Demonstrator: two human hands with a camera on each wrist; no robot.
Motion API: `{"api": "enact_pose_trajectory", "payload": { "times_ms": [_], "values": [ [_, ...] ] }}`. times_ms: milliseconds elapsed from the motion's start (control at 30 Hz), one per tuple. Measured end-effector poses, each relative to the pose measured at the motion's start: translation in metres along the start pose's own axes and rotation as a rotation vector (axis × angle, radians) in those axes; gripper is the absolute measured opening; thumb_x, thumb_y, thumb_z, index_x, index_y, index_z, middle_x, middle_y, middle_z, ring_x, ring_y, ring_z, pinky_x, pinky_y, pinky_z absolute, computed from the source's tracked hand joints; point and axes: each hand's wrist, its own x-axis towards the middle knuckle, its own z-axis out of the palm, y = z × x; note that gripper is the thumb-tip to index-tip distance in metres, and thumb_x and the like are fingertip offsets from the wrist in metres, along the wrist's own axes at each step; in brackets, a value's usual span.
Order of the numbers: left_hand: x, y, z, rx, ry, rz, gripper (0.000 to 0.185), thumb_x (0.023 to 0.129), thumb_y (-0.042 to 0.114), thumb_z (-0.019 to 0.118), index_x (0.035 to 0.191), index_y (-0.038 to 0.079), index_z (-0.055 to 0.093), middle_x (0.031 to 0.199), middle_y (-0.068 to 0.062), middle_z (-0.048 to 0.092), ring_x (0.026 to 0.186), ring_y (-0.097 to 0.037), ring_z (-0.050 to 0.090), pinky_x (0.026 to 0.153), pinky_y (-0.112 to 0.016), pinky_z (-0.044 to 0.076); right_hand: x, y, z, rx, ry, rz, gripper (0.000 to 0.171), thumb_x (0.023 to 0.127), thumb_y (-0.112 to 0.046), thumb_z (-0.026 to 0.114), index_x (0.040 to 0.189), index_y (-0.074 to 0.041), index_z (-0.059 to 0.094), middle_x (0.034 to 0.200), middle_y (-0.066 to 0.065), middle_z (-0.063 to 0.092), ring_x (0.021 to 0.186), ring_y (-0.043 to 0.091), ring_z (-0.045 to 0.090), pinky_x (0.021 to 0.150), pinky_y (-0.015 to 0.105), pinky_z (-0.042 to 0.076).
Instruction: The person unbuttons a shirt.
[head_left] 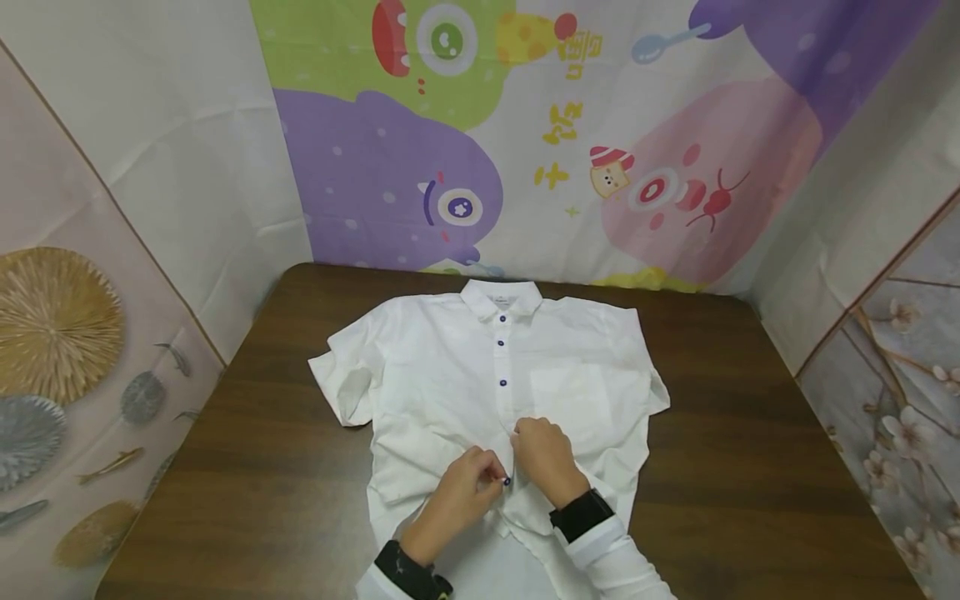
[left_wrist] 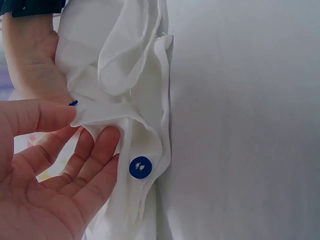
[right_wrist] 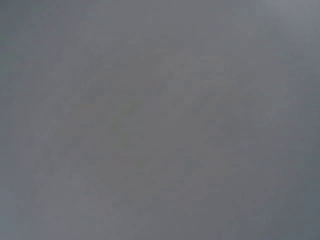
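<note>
A white short-sleeved shirt (head_left: 450, 375) with blue buttons lies flat, collar away from me, on a dark wooden table (head_left: 712, 433). Both hands work at the lower part of its front placket. My left hand (head_left: 468, 483) pinches the placket edge by a blue button (head_left: 507, 481); in the left wrist view its thumb and fingers (left_wrist: 60, 140) hold bunched white cloth (left_wrist: 125, 75), with another blue button (left_wrist: 140, 167) just below. My right hand (head_left: 543, 454) grips the fabric on the other side of the placket, fingers curled. The right wrist view shows only blurred grey.
Printed cartoon curtains (head_left: 525, 125) wall off the back and both sides of the table. Bare wood shows left (head_left: 247, 467) and right of the shirt. The shirt has a chest pocket (head_left: 573, 400) and two fastened buttons (head_left: 502, 382) above my hands.
</note>
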Motion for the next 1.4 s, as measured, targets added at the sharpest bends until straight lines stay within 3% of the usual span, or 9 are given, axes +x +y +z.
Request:
{"api": "enact_pose_trajectory", "payload": {
  "times_ms": [100,300,467,700,867,1000,1100,1267,1400],
  "values": [
    [0.001,0.000,0.001,0.001,-0.009,-0.014,0.007,0.076,0.001,0.063,0.077,0.008,0.061,0.075,0.001,0.053,0.070,-0.008,0.049,0.063,-0.020,0.042,0.001,0.001,-0.006,0.050,0.030,0.001,0.011,0.085,-0.013,0.062,0.082,-0.004,0.068,0.073,0.012,0.067,0.061,0.028,0.062,0.051,0.036,0.046],
    [0.003,0.000,0.003,-0.001,0.035,0.006,0.010,0.079,-0.002,0.060,0.082,0.007,0.059,0.080,-0.002,0.053,0.075,-0.013,0.054,0.068,-0.022,0.046,0.003,0.001,-0.030,0.187,0.123,-0.055,0.012,0.086,-0.012,0.062,0.088,-0.003,0.070,0.072,0.010,0.069,0.060,0.022,0.063,0.051,0.031,0.046],
    [0.007,0.000,0.005,-0.046,0.079,0.014,0.010,0.082,-0.003,0.059,0.085,0.007,0.058,0.087,-0.004,0.052,0.082,-0.018,0.058,0.074,-0.027,0.050,0.002,-0.003,-0.053,0.369,0.206,-0.081,0.012,0.087,-0.011,0.062,0.092,-0.003,0.070,0.069,0.010,0.069,0.060,0.016,0.064,0.052,0.026,0.046],
    [0.012,0.004,0.002,-0.055,0.102,0.039,0.009,0.086,0.002,0.058,0.093,0.006,0.060,0.097,-0.007,0.058,0.091,-0.021,0.060,0.081,-0.031,0.050,-0.001,-0.007,-0.071,0.550,0.275,-0.098,0.015,0.089,-0.015,0.062,0.095,-0.004,0.069,0.051,0.004,0.059,0.046,0.005,0.042,0.045,0.021,0.035],
    [0.024,0.020,-0.014,-0.127,0.233,0.046,0.007,0.088,0.004,0.059,0.094,0.007,0.061,0.090,-0.004,0.061,0.075,-0.013,0.060,0.065,-0.023,0.051,0.000,-0.004,-0.075,0.587,0.252,-0.066,0.016,0.089,-0.019,0.062,0.096,-0.006,0.069,0.051,-0.001,0.053,0.048,0.005,0.041,0.049,0.021,0.035],
    [0.042,0.031,-0.029,-0.118,0.319,0.106,0.013,0.089,0.008,0.058,0.102,0.008,0.060,0.101,-0.004,0.058,0.066,-0.009,0.054,0.059,-0.021,0.048,0.002,-0.002,-0.076,0.607,0.241,-0.066,0.015,0.089,-0.018,0.062,0.094,-0.006,0.069,0.053,-0.004,0.042,0.049,0.006,0.037,0.049,0.021,0.032],
    [0.054,0.038,-0.035,-0.054,0.300,0.127,0.021,0.091,0.016,0.059,0.111,0.008,0.058,0.114,-0.005,0.055,0.066,-0.007,0.051,0.061,-0.021,0.047,0.003,-0.001,-0.076,0.623,0.254,-0.087,0.014,0.089,-0.017,0.062,0.093,-0.005,0.069,0.059,-0.002,0.045,0.054,0.008,0.040,0.052,0.021,0.034],
    [0.066,0.044,-0.040,0.050,0.239,0.081,0.029,0.090,0.029,0.061,0.108,0.007,0.057,0.103,-0.005,0.060,0.062,-0.007,0.048,0.059,-0.019,0.044,0.004,-0.001,-0.074,0.612,0.280,-0.109,0.017,0.089,-0.017,0.062,0.093,-0.002,0.069,0.074,0.005,0.052,0.066,0.011,0.045,0.060,0.022,0.038],
    [0.071,0.044,-0.041,0.069,0.201,0.059,0.029,0.089,0.031,0.061,0.103,0.005,0.058,0.096,-0.008,0.061,0.064,-0.011,0.052,0.061,-0.021,0.045,0.005,0.000,-0.073,0.602,0.291,-0.106,0.019,0.090,-0.018,0.061,0.094,-0.002,0.069,0.080,0.007,0.054,0.069,0.013,0.047,0.061,0.023,0.040]
  ]
}}
